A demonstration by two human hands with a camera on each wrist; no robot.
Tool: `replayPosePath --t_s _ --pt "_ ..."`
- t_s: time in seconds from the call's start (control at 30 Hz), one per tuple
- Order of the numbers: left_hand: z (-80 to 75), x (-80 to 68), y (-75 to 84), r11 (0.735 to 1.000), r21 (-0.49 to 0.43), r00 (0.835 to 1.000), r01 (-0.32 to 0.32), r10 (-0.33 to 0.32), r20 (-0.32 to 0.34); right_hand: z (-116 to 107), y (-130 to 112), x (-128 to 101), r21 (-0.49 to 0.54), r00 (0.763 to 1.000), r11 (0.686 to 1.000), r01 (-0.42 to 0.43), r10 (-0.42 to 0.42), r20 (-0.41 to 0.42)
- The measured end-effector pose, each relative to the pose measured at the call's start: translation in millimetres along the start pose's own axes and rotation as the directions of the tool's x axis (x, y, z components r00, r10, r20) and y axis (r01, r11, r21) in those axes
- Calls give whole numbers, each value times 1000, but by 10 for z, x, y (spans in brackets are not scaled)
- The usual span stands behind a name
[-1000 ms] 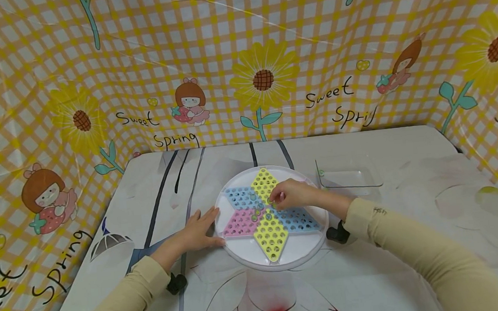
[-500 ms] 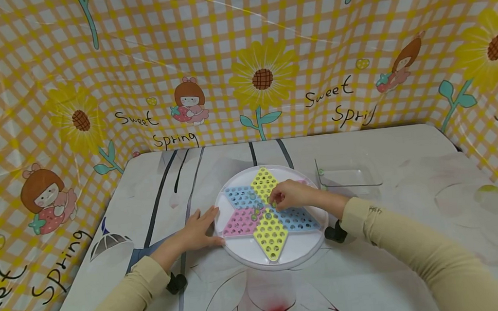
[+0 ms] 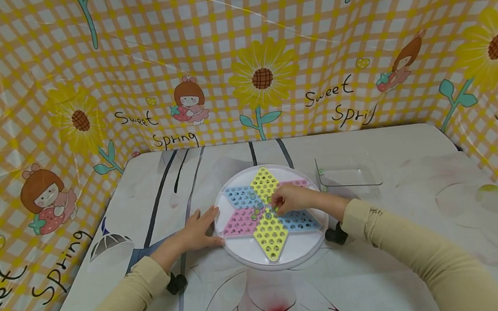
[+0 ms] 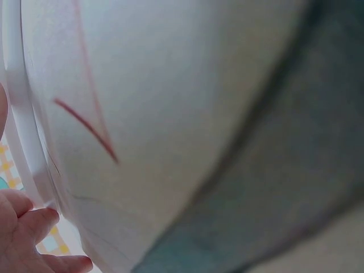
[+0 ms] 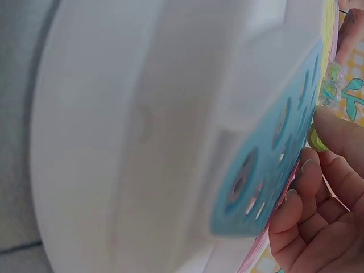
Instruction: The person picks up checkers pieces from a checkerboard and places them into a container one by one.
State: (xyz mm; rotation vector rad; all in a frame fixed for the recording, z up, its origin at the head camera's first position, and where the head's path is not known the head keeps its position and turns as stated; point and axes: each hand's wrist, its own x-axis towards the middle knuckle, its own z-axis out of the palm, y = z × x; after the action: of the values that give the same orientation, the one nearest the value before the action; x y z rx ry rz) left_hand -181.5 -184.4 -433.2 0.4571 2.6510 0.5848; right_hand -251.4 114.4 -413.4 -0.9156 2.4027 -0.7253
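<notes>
A round white Chinese checkers board [image 3: 243, 253] with a star of yellow, blue and pink holed sections lies on the table. My left hand [image 3: 200, 231] rests at its left rim, fingers spread and thumb apart; the left wrist view shows fingertips [image 4: 45, 219] by the white rim. Near the star's centre, my right hand [image 3: 292, 197] pinches a yellow-green marble [image 5: 316, 139] between thumb and finger, low over the holes. Several clear marbles with coloured cores, one a greenish marble [image 3: 254, 217], sit in holes just left of the right hand.
A clear rectangular tray [image 3: 352, 185] stands behind and right of the board, with small green marbles [image 3: 321, 172] at its left end. A checked cloth [image 3: 205, 42] hangs behind the table [image 3: 407, 162]. Black wrist cameras [image 3: 336, 234] sit under both wrists.
My right hand has shifted slightly right and toward me, so a marble just behind its fingertips now shows apart from them. The left hand stays at the rim.
</notes>
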Motion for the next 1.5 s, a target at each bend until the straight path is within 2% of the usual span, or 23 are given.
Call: replayPosePath --t_s 0.2,0.47,0.67,0.87,1.1,1.33,1.5 --pt "17 3 -14 1000 4 1000 -4 4 -3 -7 9 -8 11 1000 1000 4 -4 2" --pt "9 -20 -29 998 -43 999 -38 38 -15 -80 2 -62 14 999 1000 17 -17 -33" --pt "-5 -21 15 1000 -9 1000 -1 1 -4 -175 40 -87 -30 995 999 43 -45 -90" --pt "3 -3 1 1000 1 1000 6 -6 -1 -286 48 -127 23 998 1000 -15 16 -65" --pt "6 12 1 1000 5 1000 11 -11 4 -376 65 -193 -2 995 1000 15 -15 -99" --pt "10 23 -3 1000 12 1000 14 -14 3 -483 65 -267 16 994 1000 6 -4 -112" --pt "14 23 -10 1000 11 1000 5 -5 -2 -559 104 -304 -10 991 1000 -21 20 -132"
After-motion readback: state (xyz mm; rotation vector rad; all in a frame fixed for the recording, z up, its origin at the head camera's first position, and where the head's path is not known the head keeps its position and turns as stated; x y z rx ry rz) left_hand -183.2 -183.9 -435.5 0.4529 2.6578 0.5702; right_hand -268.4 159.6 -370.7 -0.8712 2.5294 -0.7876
